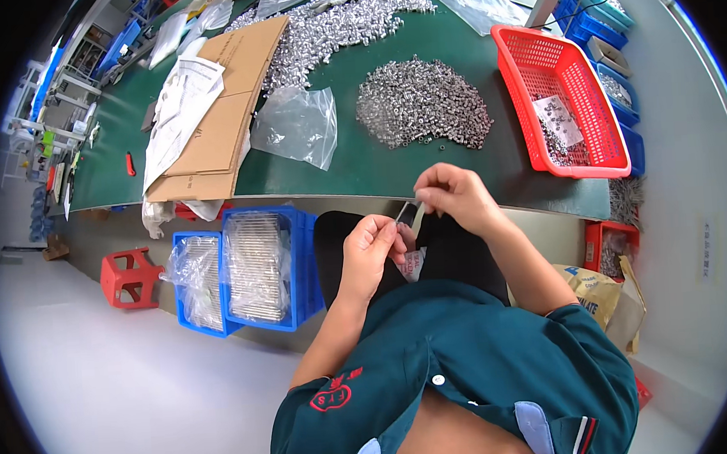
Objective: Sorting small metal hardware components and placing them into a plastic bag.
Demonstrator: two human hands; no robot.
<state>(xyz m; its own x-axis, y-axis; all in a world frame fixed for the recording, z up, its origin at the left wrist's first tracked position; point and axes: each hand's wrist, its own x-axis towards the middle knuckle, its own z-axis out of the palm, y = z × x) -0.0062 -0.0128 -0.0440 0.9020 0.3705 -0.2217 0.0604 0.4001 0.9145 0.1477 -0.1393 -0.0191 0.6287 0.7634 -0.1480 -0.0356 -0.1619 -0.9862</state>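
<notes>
Over my lap, just off the table's near edge, a small clear plastic bag (412,265) with red print hangs between my hands. My left hand (370,250) pinches its upper edge with thumb and fingers. Slightly higher and to the right, my right hand (458,199) is closed, thumb against forefinger, at the bag's other upper corner. Part of the bag is hidden behind my left fingers, and its contents cannot be made out. Beyond my hands, a pile of small shiny metal parts (423,105) lies on the green table (508,166).
Right of the pile stands a red plastic basket (545,156) with metal parts and a small bag inside. A flat clear bag (297,128), cardboard (207,149) and a larger heap of silver parts (329,31) lie leftward. Blue crates (304,267) and a red stool (130,279) stand below.
</notes>
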